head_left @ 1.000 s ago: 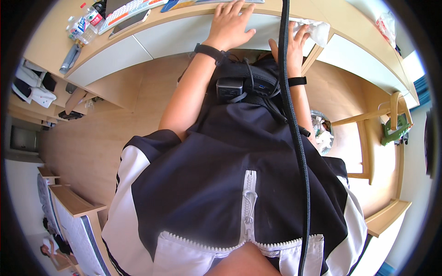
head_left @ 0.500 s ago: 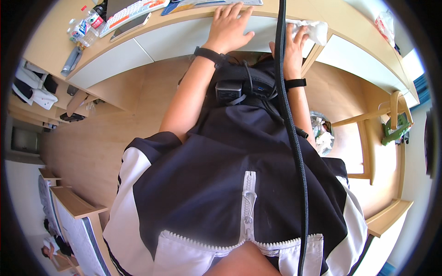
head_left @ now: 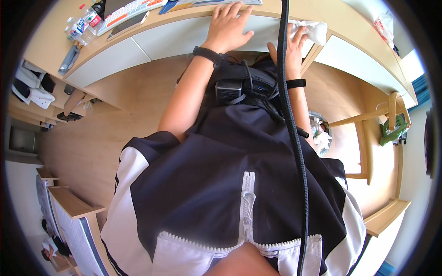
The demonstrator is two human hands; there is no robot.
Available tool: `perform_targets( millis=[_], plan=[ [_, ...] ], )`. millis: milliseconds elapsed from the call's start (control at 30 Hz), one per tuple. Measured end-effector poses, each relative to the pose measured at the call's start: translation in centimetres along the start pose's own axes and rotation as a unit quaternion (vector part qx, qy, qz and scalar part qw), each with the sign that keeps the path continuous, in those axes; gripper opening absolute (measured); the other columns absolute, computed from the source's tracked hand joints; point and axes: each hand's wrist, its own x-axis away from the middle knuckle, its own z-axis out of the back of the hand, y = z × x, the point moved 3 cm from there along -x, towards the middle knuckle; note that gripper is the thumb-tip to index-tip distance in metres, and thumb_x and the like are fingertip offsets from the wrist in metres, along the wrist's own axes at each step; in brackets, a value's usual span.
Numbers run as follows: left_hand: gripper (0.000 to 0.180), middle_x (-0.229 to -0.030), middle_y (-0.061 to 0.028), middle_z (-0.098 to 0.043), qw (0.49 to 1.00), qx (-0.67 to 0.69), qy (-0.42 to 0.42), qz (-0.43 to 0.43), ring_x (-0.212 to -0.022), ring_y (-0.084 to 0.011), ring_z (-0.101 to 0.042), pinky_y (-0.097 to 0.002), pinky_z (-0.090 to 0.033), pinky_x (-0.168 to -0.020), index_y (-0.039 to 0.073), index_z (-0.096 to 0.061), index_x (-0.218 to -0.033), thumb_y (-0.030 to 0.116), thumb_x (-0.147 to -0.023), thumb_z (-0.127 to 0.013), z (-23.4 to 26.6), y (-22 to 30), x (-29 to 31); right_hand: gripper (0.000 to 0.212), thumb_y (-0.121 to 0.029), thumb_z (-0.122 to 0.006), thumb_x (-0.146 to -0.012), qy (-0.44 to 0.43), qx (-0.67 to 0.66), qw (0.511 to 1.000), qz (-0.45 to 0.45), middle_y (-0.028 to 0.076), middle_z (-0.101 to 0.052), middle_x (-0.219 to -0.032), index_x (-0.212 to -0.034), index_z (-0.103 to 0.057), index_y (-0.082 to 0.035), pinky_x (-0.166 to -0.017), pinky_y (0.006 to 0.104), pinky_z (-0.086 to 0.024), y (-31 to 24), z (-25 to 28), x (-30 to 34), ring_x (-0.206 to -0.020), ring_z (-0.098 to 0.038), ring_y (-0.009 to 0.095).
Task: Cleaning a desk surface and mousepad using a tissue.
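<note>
My left hand (head_left: 226, 30) lies on the front edge of the desk (head_left: 258, 17), fingers spread and thumb out to the right. It holds nothing and rests just below a blue-edged mat (head_left: 207, 5). To the right, my right hand (head_left: 293, 54) reaches the same edge, partly hidden by a black cord (head_left: 291, 124). Its fingers are stretched out over a crumpled white tissue (head_left: 315, 32), the thumb held apart. Black bands circle both wrists.
At the desk's left stand clear plastic bottles (head_left: 82, 33), a phone (head_left: 129, 25) and a white-and-orange keyboard (head_left: 131, 11). A bin (head_left: 324, 138) with crumpled paper sits below my right arm, beside a wooden chair (head_left: 366, 147). A plastic bag (head_left: 383, 27) lies at the far right.
The view has shifted slightly, and the cord sits a little further right. Both hands keep nearly the same place and pose, the right one still at the tissue.
</note>
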Motion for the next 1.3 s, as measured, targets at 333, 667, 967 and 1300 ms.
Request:
perform_targets(
  millis=[333,667,967,1300],
  plan=[
    [0.073,-0.149,-0.0191,-0.049,1.000,0.001,-0.016,0.015,-0.142,-0.0364,-0.040,-0.0539,-0.026,-0.120,0.007,-0.050,-0.149,0.031,-0.083,-0.073,-0.1,0.1,0.0,0.102,-0.039,-0.077,-0.081,0.019,-0.080,0.982,-0.169,0.038,-0.016,-0.164,-0.162,-0.023,-0.009,-0.114,0.0652,-0.033,3.6,0.0,0.8,-0.148,-0.025,0.059],
    [0.071,-0.149,-0.0191,-0.049,1.000,-0.020,-0.007,0.000,-0.143,-0.0356,-0.039,-0.0530,-0.027,-0.119,0.008,-0.051,-0.147,0.033,-0.084,-0.073,-0.3,-0.3,0.0,0.104,-0.039,-0.083,-0.080,-0.018,0.005,0.999,-0.033,0.049,-0.016,-0.156,-0.157,-0.026,0.001,-0.114,0.0611,-0.037,0.5,-0.4,0.1,-0.139,-0.025,0.071],
    [0.073,-0.151,-0.0197,-0.048,1.000,-0.010,-0.024,0.016,-0.143,-0.0373,-0.039,-0.0538,-0.026,-0.120,0.007,-0.050,-0.149,0.035,-0.085,-0.073,0.0,-0.3,0.3,0.099,-0.036,-0.079,-0.082,0.020,-0.089,0.987,-0.132,0.040,-0.020,-0.161,-0.159,-0.026,-0.004,-0.116,0.0580,-0.036,1.3,0.8,0.7,-0.146,-0.025,0.061],
    [0.069,-0.146,-0.0194,-0.051,1.000,0.003,-0.004,0.000,-0.141,-0.0368,-0.042,-0.0520,-0.028,-0.119,0.007,-0.053,-0.146,0.032,-0.084,-0.073,0.2,0.0,-0.3,0.096,-0.035,-0.079,-0.083,0.026,-0.099,0.989,-0.105,0.044,-0.020,-0.158,-0.154,-0.028,0.005,-0.117,0.0593,-0.035,0.9,0.7,0.4,-0.140,-0.025,0.069]
  ],
)
